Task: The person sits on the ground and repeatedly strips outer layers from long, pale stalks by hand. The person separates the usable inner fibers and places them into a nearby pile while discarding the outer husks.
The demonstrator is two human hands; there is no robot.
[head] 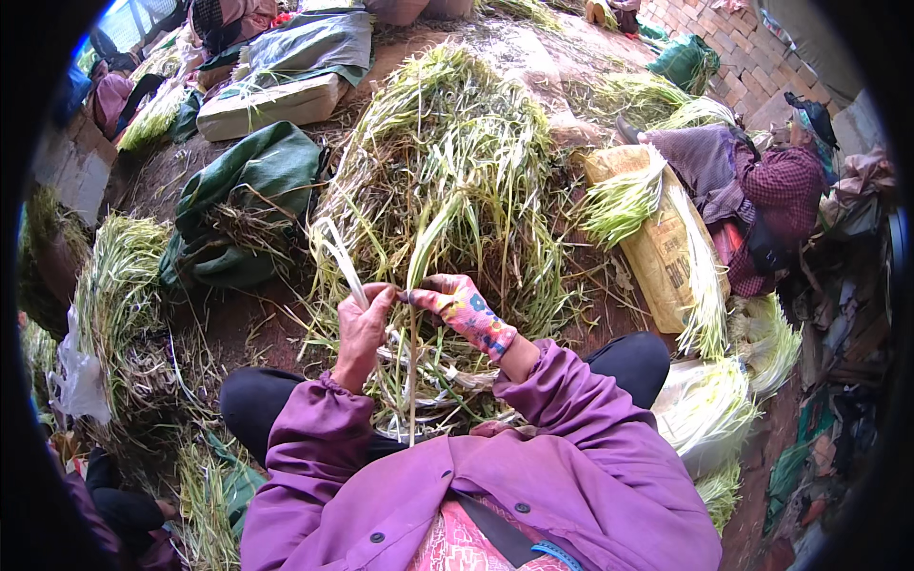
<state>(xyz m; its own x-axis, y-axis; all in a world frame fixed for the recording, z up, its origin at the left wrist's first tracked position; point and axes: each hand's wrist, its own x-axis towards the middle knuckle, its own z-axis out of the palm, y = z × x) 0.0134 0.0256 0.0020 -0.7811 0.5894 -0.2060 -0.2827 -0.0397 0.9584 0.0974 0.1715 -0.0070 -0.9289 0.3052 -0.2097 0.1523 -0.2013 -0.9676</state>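
Observation:
Bare, my left hand (pixel 359 335) grips a few pale white stalks (pixel 341 255), which bend over above the thumb. My right hand (pixel 468 314) wears a pink floral glove and pinches the lower end of a yellow-green leafy stalk (pixel 433 239). The fingertips of both hands meet in front of my chest. Below them a thin dry stem (pixel 412 378) hangs down. Straight ahead lies a large heap of leafy stalks (pixel 464 143), partly withered. Loose trimmings (pixel 457 377) cover the ground between my knees.
To the right, trimmed stalks (pixel 628 203) lie on a yellow woven sack (pixel 660 257), beside a seated person (pixel 778 185). More pale bundles (pixel 707 407) rest by my right knee. A dark green cloth sack (pixel 250 178) and another heap (pixel 121 285) are on the left.

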